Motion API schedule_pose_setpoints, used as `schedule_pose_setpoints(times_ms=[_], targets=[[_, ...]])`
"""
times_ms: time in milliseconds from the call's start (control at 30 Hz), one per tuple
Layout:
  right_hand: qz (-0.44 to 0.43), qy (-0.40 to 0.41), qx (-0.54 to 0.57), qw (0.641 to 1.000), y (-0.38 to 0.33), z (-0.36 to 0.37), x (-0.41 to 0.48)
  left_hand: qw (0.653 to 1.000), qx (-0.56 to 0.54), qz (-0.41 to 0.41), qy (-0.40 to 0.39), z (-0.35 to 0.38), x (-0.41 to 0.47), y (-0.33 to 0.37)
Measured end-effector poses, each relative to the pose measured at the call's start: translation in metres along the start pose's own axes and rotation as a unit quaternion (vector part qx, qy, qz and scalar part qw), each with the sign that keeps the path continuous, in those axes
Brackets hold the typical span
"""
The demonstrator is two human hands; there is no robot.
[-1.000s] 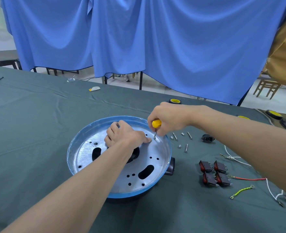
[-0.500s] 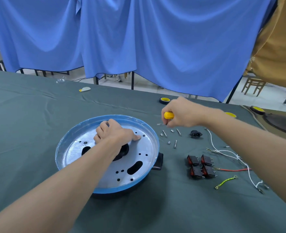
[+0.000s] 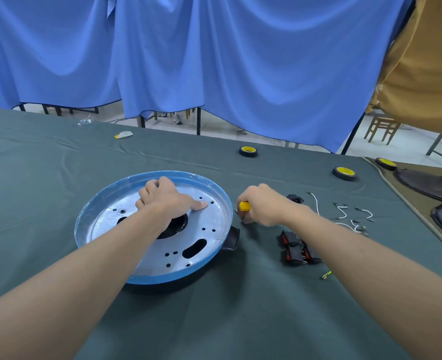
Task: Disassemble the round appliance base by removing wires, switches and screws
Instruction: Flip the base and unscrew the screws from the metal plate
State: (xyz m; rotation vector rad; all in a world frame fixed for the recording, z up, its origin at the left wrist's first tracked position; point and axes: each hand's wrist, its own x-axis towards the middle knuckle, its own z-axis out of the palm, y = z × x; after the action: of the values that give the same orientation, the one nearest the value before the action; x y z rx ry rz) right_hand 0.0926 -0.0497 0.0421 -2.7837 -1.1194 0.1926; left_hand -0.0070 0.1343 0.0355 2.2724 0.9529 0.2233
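Fingers of left hand atop round base

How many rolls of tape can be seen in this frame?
3. First tape roll on the green cloth beyond the round base; second tape roll near the cloth's right edge; third tape roll on the tan surface beyond. None seems hidden.

in front of me a round base lies flat, blue rim around a silver plate with holes. to its right, black and red switches cluster; white wires lie beyond them.
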Motion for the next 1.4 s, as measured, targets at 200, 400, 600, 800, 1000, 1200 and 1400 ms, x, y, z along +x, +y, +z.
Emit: schedule_pose_setpoints(times_ms=[200,400,600,800,1000,1200,1400], targets=[[0.002,0.009,0.028,1.000,-0.004,-0.011,-0.005,1.000,0.016,0.023,-0.009,-0.002,0.009,-0.004],[0.068,-0.008,0.226,0.972,-0.033,-0.023,-0.009,0.995,0.063,0.082,-0.019,-0.009,0.020,-0.012],[0.122,-0.018,0.386,0.914,-0.048,-0.018,-0.008,0.989,0.090,0.115,-0.014,-0.011,0.020,-0.014],[0.126,0.017,0.341,0.931,-0.061,-0.016,-0.002,0.975,0.133,0.178,0.027,-0.016,0.004,-0.013],[0.119,0.035,0.354,0.927,-0.067,-0.025,0.002,0.966,0.154,0.206,0.025,-0.034,-0.020,-0.022],[0.136,0.036,0.395,0.908,-0.066,-0.033,0.003,0.946,0.199,0.247,0.069,-0.048,-0.042,-0.020],[0.196,0.108,0.442,0.869,-0.049,-0.040,0.009,0.932,0.080,0.301,0.183,-0.059,-0.041,-0.002]])
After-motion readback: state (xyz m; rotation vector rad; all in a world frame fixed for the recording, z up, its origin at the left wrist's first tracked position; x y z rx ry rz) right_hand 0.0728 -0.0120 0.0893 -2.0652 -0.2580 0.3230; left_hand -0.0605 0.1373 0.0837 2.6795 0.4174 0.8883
